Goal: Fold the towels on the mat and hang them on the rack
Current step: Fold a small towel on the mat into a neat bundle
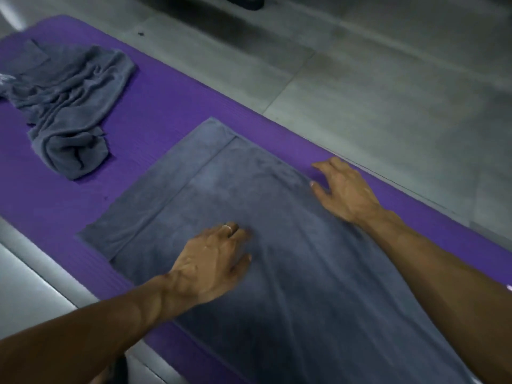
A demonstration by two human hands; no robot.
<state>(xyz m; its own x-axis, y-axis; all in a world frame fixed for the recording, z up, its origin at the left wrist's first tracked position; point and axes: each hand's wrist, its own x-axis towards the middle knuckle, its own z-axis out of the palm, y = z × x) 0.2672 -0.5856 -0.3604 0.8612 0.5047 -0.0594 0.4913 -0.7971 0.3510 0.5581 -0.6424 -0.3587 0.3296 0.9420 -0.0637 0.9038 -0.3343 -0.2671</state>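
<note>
Grey tile floor (374, 79) filled the upper right of the view, pale and scuffed, with a dark shape at the very top edge too cut off to identify. Across it ran the purple mat (171, 87), ribbed foam, stretching from the upper left corner down toward the lower right. On the mat, and there it was, the spread grey towel (249, 189) lay flat with one layer folded over another, so a band of the under layer showed along its far and left edges. Further up the mat to the left, well apart from the flat one, sat the crumpled grey towel (69, 101), bunched and twisted, one end rolled in on itself.

Down to the hands. The left hand (213, 261) lay palm-down on the middle of the spread towel, fingers extended and pressing the cloth, a ring visible on one finger, gripping nothing. The right hand (343, 187) rested at the towel's right edge, fingers spread and only lightly bent, their tips on the mat just beside the towel's border, heel of the hand on the cloth, holding nothing. Both forearms reached in bare from the bottom of the view.
</note>
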